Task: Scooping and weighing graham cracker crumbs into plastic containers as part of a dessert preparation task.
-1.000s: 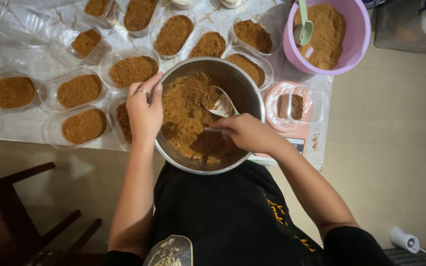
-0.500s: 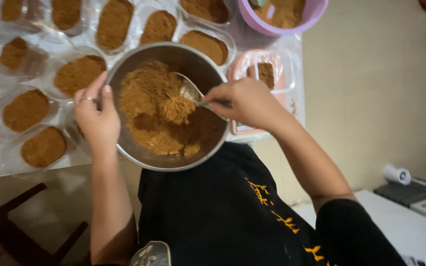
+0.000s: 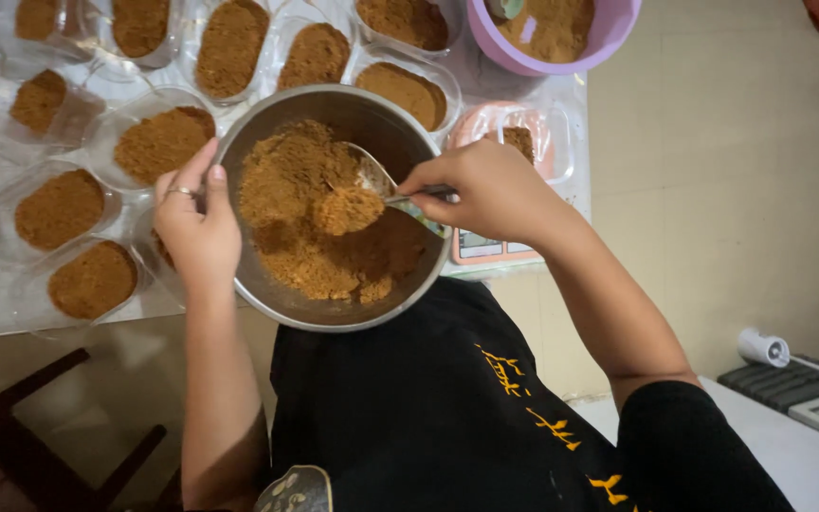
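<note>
Bowl [image 3: 334,303] is steadied at its rim by the left hand [image 3: 196,228], closed on it, so the spoon [image 3: 372,185], pinched in the right hand [image 3: 485,190], can scoop crumbs [image 3: 286,190] just beside.

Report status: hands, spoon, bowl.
Left hand grips the steel bowl rim. Right hand holds a spoon heaped with brown crumb mix. Filled clear containers crowd the bowl's left; nothing blocks the spoon.
</note>
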